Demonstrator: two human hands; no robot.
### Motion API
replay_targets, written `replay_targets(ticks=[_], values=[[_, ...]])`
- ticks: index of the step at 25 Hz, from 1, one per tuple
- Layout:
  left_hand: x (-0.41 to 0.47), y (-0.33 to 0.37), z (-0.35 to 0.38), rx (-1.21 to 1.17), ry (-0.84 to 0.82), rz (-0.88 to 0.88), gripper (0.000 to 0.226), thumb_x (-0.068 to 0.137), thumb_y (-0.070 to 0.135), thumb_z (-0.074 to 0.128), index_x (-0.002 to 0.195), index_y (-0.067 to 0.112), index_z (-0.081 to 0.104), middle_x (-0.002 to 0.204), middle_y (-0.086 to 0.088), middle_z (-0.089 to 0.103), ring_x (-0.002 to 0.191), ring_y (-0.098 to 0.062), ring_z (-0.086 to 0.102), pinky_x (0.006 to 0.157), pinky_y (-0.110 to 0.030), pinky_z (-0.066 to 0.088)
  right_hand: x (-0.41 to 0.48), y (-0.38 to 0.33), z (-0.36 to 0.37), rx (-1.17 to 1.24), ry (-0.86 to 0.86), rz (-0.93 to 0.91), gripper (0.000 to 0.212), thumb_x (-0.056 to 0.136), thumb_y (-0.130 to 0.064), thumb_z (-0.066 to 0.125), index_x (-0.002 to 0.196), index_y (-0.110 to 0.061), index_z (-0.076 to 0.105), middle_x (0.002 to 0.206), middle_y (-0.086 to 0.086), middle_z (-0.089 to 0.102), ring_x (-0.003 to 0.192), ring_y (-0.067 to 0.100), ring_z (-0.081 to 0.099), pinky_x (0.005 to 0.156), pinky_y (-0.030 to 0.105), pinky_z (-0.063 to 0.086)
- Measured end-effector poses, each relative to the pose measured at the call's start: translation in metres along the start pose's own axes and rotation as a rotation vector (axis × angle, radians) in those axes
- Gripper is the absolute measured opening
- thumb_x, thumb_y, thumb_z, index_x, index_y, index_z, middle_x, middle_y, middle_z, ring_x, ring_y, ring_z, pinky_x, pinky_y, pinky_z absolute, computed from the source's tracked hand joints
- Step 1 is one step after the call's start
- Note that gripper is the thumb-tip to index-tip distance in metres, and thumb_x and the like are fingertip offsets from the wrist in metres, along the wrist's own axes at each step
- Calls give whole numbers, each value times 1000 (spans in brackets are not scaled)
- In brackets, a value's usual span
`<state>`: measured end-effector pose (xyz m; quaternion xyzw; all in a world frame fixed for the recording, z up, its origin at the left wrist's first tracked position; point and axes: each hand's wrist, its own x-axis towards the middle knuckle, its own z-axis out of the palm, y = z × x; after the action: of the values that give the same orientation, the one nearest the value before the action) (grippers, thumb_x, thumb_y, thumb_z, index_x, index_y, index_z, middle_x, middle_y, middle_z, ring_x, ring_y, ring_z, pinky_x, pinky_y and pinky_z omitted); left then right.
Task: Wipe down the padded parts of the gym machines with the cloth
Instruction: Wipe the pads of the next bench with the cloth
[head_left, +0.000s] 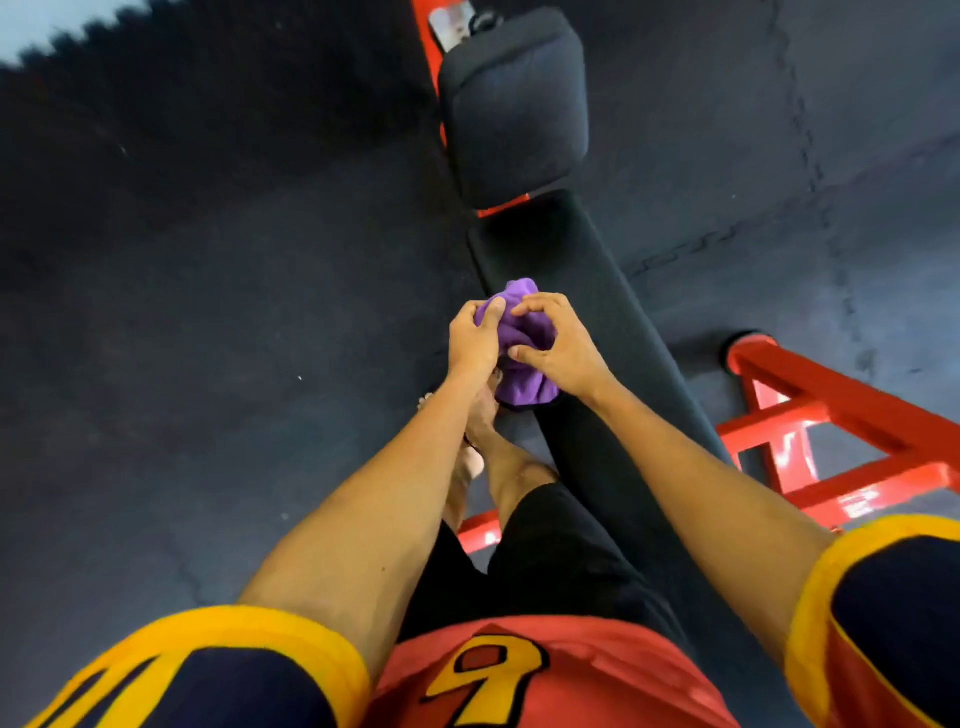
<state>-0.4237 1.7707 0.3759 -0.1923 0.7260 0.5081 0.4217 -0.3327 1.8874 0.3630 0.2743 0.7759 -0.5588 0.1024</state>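
1. Purple cloth (514, 332) sits bunched between both our hands in the middle of the view. It is over the near left edge of the long black bench pad (587, 291); we cannot tell whether it touches the pad.
2. Furthest left we see only the dark rubber floor mats (208, 312).
3. Our left hand (472, 345) grasps the cloth from its left side, with the fingers curled into the folds and the thumb laid over the top.
4. Our right hand (558, 348) grips the cloth's right side, with forefinger and thumb pinching a fold.
5. Right of the hands the bench pad runs up and away from us. Beyond its far end stands a smaller, thicker black pad (514, 109). A red steel frame (810, 410) shows at the far right.
6. We judge that we are gathering or refolding the cloth into a wad, so no wiping stroke is under way on this pad.
7. As we read it, the next move calls for one hand to flatten the wad on the bench pad, press down and draw it along the length, edges included. The smaller pad would follow.
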Motion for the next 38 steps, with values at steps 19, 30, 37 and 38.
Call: replay_targets(ticks=[19, 30, 37, 38], values=[[39, 228, -62, 114, -379, 46, 29, 106, 12, 48, 133, 9, 56, 126, -11, 66, 110, -20, 67, 86, -27, 57, 88, -179, 9, 367, 576, 374, 71, 86, -7, 56, 146, -42, 40, 135, -1, 61, 117, 22, 61, 100, 46, 53], [136, 313, -34, 468, -452, 138, 34, 105, 20, 44, 133, 10, 59, 129, -4, 63, 121, -16, 58, 102, -29, 42, 199, -206, -10, 527, 989, 541, 70, 97, -5, 52, 158, -31, 30, 149, 4, 50, 128, 22, 56, 104, 38, 50], [203, 328, 5, 721, -538, 175, 33, 105, 29, 38, 119, 23, 66, 124, -1, 67, 119, -19, 60, 110, -40, 44, 265, -201, 23, 563, 987, 549, 70, 100, -52, 51, 160, -40, 17, 163, -6, 23, 144, 22, 37, 109, 43, 43], [212, 330, 9, 747, -540, 159, 30, 103, 32, 39, 112, 23, 66, 120, -4, 68, 116, -22, 61, 108, -43, 46, 272, -196, 25, 505, 968, 561, 67, 99, -62, 45, 158, -45, 18, 164, -10, 18, 145, 23, 33, 107, 49, 45]])
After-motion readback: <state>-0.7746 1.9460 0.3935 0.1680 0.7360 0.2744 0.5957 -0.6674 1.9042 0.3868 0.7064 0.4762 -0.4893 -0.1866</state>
